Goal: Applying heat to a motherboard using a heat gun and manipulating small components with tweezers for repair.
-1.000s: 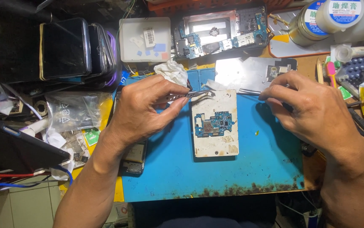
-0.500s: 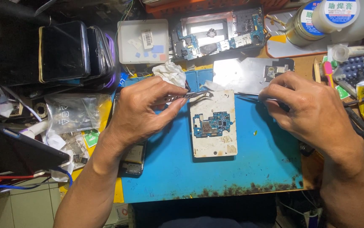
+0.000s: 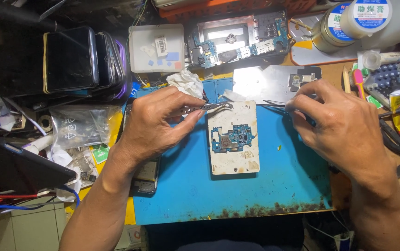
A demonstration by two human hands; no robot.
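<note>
The left hand (image 3: 160,123) gripped tweezers (image 3: 211,106) above the circuit board (image 3: 232,138); the right hand (image 3: 341,125) pinched a thin probe (image 3: 274,102). Crumpled tissue (image 3: 186,82) and stacked phones (image 3: 77,58) lay nearby.

Bright overhead light glares off the metal plate (image 3: 267,83), the picture is sharp, and the edges fall dim.

The tweezers (image 3: 207,107) in the left hand (image 3: 156,125) are bright, smooth metal. At 6 o'clock from their tips, the circuit board (image 3: 231,138) is matt blue on a rough, stained white block (image 3: 234,160). The mat (image 3: 283,186) beneath looks rubbery blue, scorched along its near edge. At 12 o'clock, crumpled tissue (image 3: 186,83) is soft white paper.
</note>
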